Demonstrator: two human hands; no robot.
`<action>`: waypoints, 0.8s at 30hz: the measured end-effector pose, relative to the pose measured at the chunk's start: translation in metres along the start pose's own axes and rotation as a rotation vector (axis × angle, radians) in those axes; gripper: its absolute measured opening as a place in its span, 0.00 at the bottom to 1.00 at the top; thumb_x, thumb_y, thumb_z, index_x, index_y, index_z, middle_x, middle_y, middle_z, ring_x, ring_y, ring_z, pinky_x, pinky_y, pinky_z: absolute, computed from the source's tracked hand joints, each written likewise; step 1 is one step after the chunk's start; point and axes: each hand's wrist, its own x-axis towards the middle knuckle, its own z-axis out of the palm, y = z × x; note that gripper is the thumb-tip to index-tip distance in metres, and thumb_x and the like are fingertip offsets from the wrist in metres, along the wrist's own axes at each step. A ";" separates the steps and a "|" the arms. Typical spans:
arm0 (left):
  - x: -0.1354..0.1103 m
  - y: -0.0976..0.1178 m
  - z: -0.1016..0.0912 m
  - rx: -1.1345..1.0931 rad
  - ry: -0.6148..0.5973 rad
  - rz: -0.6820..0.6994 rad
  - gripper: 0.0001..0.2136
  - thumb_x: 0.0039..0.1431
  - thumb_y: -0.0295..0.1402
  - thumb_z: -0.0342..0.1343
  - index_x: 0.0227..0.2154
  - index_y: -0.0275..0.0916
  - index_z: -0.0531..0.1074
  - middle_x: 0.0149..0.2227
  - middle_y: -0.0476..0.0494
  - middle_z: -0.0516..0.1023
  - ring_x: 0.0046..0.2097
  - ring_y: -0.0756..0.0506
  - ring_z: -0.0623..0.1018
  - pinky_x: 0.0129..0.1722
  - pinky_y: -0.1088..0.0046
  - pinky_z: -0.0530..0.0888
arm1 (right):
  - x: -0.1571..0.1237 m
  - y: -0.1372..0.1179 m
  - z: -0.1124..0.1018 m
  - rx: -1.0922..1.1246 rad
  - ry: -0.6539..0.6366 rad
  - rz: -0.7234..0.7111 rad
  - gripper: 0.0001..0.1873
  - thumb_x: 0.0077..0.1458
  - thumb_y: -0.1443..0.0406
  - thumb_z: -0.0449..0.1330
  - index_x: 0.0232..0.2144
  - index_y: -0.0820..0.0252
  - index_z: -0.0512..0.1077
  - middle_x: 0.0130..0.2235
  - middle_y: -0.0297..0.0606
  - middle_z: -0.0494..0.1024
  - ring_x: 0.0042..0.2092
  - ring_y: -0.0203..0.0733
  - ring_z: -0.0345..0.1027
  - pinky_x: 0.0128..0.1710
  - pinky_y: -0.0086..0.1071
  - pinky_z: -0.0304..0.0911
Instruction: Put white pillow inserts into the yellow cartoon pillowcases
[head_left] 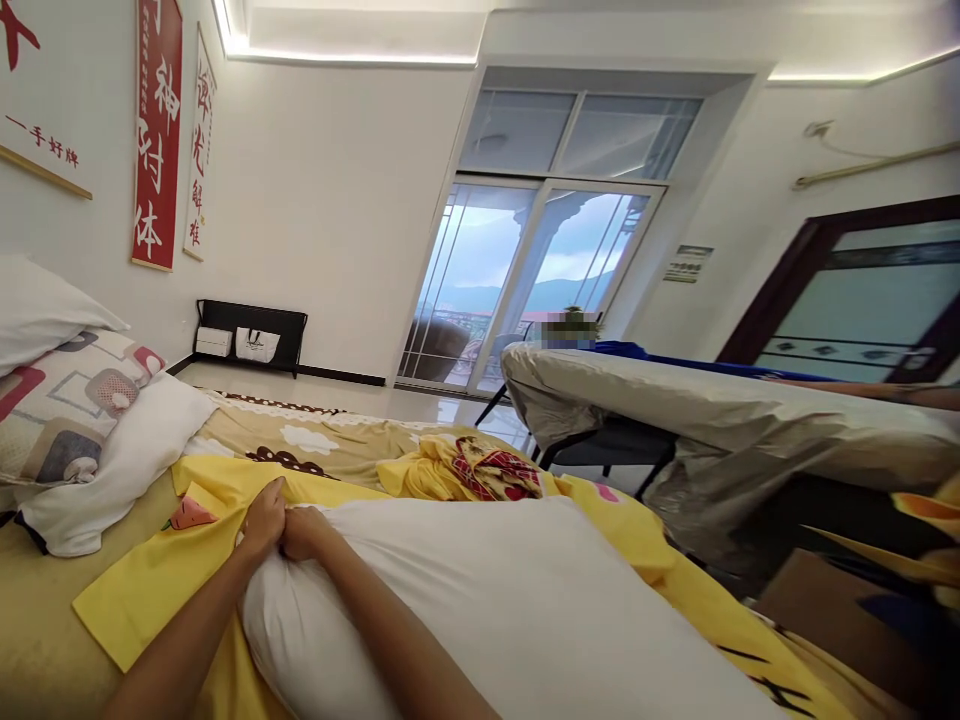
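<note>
A plump white pillow (480, 590) lies across the bed in front of me. My left hand (264, 518) is closed at its far left corner, fingers curled inward. Right beside it, almost touching, my right hand (304, 532) is closed on the same corner, where the white fabric bunches into creases. The fingertips of both hands are partly hidden. Under and around the pillow spreads a yellow cloth (142, 570) with a carrot print. Beyond the pillow, a red plaid cloth (499, 470) lies crumpled among yellow folds.
Patterned and white pillows (67, 410) are piled at the left. A covered table (712, 400) stands at the right with a chair (611, 445) under it; another person's arm (885, 390) reaches over it. A cardboard box (817, 600) sits low right. A black rack (251, 335) stands by the wall.
</note>
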 end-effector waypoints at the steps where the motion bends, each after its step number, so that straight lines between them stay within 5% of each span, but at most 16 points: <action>1: -0.006 -0.001 0.001 0.005 0.004 0.008 0.21 0.59 0.26 0.39 0.53 0.34 0.66 0.60 0.40 0.65 0.61 0.47 0.62 0.61 0.73 0.54 | 0.003 0.005 -0.001 0.005 0.000 0.021 0.16 0.56 0.60 0.57 0.46 0.61 0.71 0.46 0.43 0.75 0.46 0.43 0.70 0.46 0.41 0.65; 8: -0.063 -0.021 0.011 0.291 0.054 -0.175 0.26 0.56 0.30 0.46 0.59 0.33 0.57 0.63 0.32 0.56 0.64 0.35 0.55 0.62 0.56 0.49 | 0.011 0.021 -0.029 0.053 0.007 0.106 0.24 0.50 0.53 0.62 0.44 0.63 0.72 0.48 0.47 0.74 0.48 0.47 0.68 0.47 0.41 0.64; 12: -0.068 -0.026 0.010 0.309 -0.025 -0.218 0.27 0.58 0.33 0.44 0.62 0.37 0.53 0.65 0.33 0.51 0.64 0.32 0.54 0.61 0.52 0.49 | -0.037 -0.002 -0.038 0.068 0.125 0.133 0.28 0.53 0.51 0.56 0.47 0.67 0.71 0.51 0.57 0.71 0.54 0.56 0.63 0.54 0.45 0.55; 14: -0.064 -0.025 0.009 0.300 -0.049 -0.227 0.28 0.58 0.35 0.45 0.62 0.38 0.52 0.65 0.32 0.50 0.64 0.32 0.54 0.61 0.50 0.49 | -0.079 -0.026 -0.016 0.066 0.250 0.133 0.29 0.56 0.54 0.52 0.55 0.67 0.64 0.58 0.58 0.64 0.60 0.57 0.55 0.57 0.48 0.50; 18: -0.059 -0.020 0.008 0.295 -0.030 -0.238 0.27 0.58 0.34 0.44 0.62 0.41 0.54 0.66 0.35 0.50 0.64 0.31 0.54 0.60 0.47 0.50 | -0.151 -0.080 0.068 -0.013 0.660 -0.031 0.33 0.57 0.57 0.50 0.64 0.53 0.51 0.62 0.45 0.61 0.62 0.51 0.53 0.54 0.45 0.53; 21: -0.058 -0.016 0.000 0.346 -0.051 -0.236 0.26 0.58 0.35 0.44 0.60 0.42 0.56 0.64 0.34 0.54 0.63 0.31 0.56 0.59 0.47 0.52 | -0.158 -0.089 0.106 -0.058 0.727 -0.014 0.31 0.60 0.65 0.44 0.65 0.53 0.47 0.63 0.40 0.58 0.62 0.43 0.53 0.51 0.40 0.54; 24: -0.054 -0.015 -0.016 0.414 -0.162 -0.184 0.23 0.60 0.36 0.42 0.57 0.37 0.61 0.58 0.29 0.64 0.59 0.33 0.64 0.57 0.52 0.59 | -0.135 -0.062 0.094 -0.047 0.672 -0.063 0.29 0.62 0.69 0.41 0.64 0.51 0.50 0.63 0.38 0.59 0.62 0.43 0.52 0.52 0.40 0.52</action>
